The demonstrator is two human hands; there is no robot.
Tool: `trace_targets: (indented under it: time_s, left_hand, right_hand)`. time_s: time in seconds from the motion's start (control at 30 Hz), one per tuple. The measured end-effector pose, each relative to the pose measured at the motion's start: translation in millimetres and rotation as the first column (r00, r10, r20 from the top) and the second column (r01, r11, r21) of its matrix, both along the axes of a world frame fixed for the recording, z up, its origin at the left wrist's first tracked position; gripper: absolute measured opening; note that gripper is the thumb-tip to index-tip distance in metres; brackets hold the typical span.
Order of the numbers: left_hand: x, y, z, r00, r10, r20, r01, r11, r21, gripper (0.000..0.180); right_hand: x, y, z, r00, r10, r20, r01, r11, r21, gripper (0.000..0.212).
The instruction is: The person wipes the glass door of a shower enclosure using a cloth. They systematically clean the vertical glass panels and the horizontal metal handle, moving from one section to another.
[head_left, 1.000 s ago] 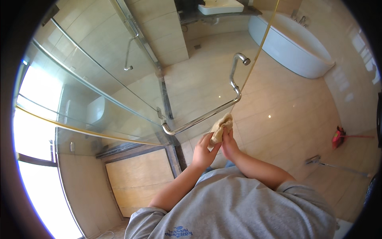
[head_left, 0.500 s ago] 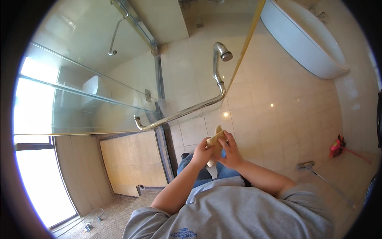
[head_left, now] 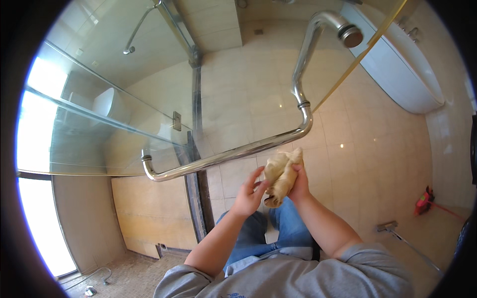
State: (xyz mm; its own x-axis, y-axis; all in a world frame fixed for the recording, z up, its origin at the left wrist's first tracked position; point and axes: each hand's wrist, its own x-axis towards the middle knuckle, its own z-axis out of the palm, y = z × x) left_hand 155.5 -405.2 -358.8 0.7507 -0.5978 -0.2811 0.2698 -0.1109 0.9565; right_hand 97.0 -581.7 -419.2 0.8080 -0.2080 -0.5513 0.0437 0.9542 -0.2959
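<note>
A beige, crumpled cloth (head_left: 282, 179) is bunched up in front of my body. My right hand (head_left: 299, 185) grips it from the right side, with the fingers partly hidden behind the folds. On its left edge is my left hand (head_left: 250, 195), fingers apart and thumb extended, close against the cloth; whether it touches is hard to tell. Just beyond both hands a long polished metal handle (head_left: 228, 155) runs across the glass door (head_left: 248, 109), its near bar bent at both ends.
A white bathtub (head_left: 397, 64) stands at the far right. On the tiled floor to the right lie a squeegee-like mop (head_left: 387, 227) and a red dustpan (head_left: 424, 201). A wooden-coloured panel (head_left: 151, 211) is at left, near a bright window (head_left: 47, 223). A toilet (head_left: 105, 102) shows through the glass.
I have come closer to the glass door, so the handle looks larger. The cloth has been turned and bunched more openly, and my left hand has loosened from it.
</note>
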Motion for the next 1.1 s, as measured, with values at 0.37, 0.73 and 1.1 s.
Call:
trace_targets:
  time_s: [0.37, 0.73, 1.1]
  left_hand:
    - [93.0, 37.3, -134.5, -0.074, -0.157, 0.985, -0.758, 0.651, 0.047, 0.063]
    - [156.5, 11.1, -175.3, -0.412, -0.024, 0.911, -0.747, 0.581, -0.323, 0.071]
    - [161.2, 3.4, -189.1, -0.482, 0.004, 0.876, -0.741, 0.532, -0.41, 0.065]
  right_hand:
    - [59.2, -36.0, -4.2, 0.759, -0.189, 0.623, 0.643, 0.371, -0.67, 0.063]
    - [155.7, -8.8, -60.0, 0.742, -0.059, 0.667, 0.234, -0.911, -0.34, 0.071]
    - [139.1, 10.2, -108.4, 0.87, 0.066, 0.488, 0.221, -0.938, -0.266, 0.068]
